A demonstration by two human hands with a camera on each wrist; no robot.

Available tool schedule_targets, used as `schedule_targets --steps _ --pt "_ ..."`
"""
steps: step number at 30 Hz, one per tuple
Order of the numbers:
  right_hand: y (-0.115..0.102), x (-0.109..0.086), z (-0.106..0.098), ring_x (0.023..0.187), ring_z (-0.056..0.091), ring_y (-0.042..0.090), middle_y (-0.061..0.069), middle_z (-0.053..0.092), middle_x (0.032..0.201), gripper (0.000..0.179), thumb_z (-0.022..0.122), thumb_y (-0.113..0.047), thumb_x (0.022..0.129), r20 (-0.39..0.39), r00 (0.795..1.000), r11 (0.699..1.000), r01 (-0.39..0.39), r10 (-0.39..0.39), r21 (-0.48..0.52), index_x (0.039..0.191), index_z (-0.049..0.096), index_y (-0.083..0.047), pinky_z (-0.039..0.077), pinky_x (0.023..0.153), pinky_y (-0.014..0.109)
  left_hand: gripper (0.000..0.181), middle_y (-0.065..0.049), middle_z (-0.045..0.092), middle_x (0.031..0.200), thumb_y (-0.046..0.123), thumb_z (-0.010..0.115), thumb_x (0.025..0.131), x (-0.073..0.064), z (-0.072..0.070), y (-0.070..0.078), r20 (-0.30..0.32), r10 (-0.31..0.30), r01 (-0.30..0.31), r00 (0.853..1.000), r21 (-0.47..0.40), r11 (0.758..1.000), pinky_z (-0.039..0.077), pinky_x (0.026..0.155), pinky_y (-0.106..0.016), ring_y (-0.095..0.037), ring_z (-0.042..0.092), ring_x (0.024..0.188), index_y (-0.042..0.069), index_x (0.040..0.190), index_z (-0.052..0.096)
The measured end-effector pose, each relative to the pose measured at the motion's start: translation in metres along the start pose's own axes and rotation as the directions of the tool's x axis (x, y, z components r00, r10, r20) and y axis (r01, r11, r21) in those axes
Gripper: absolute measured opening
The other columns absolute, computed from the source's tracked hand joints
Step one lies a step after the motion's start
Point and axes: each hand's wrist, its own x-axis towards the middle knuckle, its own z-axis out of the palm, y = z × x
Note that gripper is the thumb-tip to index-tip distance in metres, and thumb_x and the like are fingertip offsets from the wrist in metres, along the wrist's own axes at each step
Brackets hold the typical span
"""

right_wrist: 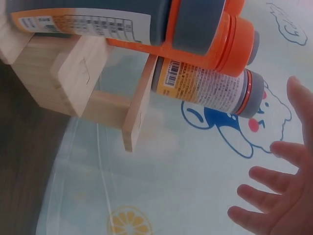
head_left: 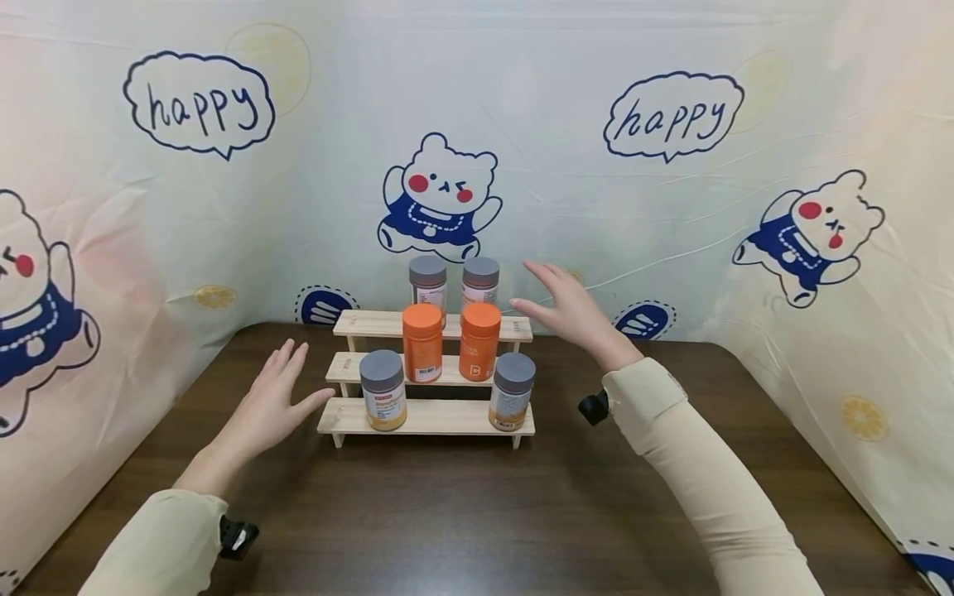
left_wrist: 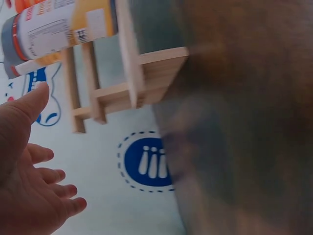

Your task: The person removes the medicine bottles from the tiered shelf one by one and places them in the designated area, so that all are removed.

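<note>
A three-step wooden rack [head_left: 440,420] stands on the table with pairs of bottles on its steps. On the front step are a grey-capped bottle [head_left: 383,391] at left and another grey-capped bottle [head_left: 512,393] at right. Two orange bottles [head_left: 422,343] occupy the middle step, and two grey-capped bottles [head_left: 480,281] the top one. My left hand [head_left: 274,404] is spread beside the rack's left side, thumb toward the front step, holding nothing. My right hand [head_left: 568,310] hovers off the upper right side, fingers extended; in the right wrist view its fingers [right_wrist: 266,198] are apart from the bottles.
The dark brown table [head_left: 447,513] extends in front of the rack and to both sides. Behind it hangs a pale cloth [head_left: 551,207] printed with bears and "happy" bubbles, which also lines the left and right sides.
</note>
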Motion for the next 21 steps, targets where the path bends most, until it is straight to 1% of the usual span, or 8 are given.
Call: schedule_targets --steps 4,11,16,21 --pt "-0.004 0.008 0.005 0.132 0.029 0.025 0.008 0.034 0.145 0.069 0.060 -0.047 0.086 -0.003 1.000 0.999 0.009 -0.008 0.042 0.143 0.035 -0.015 0.027 0.103 0.047 0.084 -0.034 0.008 0.145 0.040 0.060 0.089 -0.003 0.007 -0.004 0.030 -0.018 0.018 0.999 -0.011 1.000 0.012 0.099 -0.064 -0.048 0.004 0.132 -0.009 0.142 0.017" --pt "-0.010 0.025 0.015 0.131 0.030 0.022 0.005 0.037 0.143 0.068 0.065 -0.041 0.084 -0.007 1.000 0.993 0.025 -0.024 0.119 0.142 0.038 -0.016 0.027 0.104 0.044 0.083 -0.034 0.014 0.143 0.037 0.063 0.086 -0.005 0.019 -0.012 0.078 -0.003 0.006 0.997 -0.031 1.000 0.019 0.098 -0.063 -0.048 0.013 0.131 -0.011 0.140 0.023" --pt "-0.013 0.035 0.022 0.128 0.035 0.021 0.004 0.039 0.142 0.066 0.068 -0.036 0.084 -0.008 1.000 0.985 0.021 -0.020 0.173 0.140 0.040 -0.015 0.033 0.101 0.040 0.081 -0.034 0.020 0.142 0.035 0.066 0.085 -0.006 0.026 -0.018 0.103 0.006 -0.002 0.995 -0.039 0.999 0.023 0.097 -0.061 -0.049 0.022 0.127 -0.012 0.138 0.027" --pt "-0.015 0.043 0.027 0.125 0.040 0.023 0.006 0.043 0.139 0.062 0.069 -0.029 0.084 -0.010 1.000 0.970 0.030 -0.029 0.242 0.138 0.043 -0.011 0.038 0.097 0.040 0.079 -0.034 0.025 0.140 0.033 0.067 0.084 -0.008 0.031 -0.020 0.123 0.005 0.000 0.992 -0.039 0.999 0.026 0.097 -0.060 -0.049 0.027 0.125 -0.012 0.137 0.029"
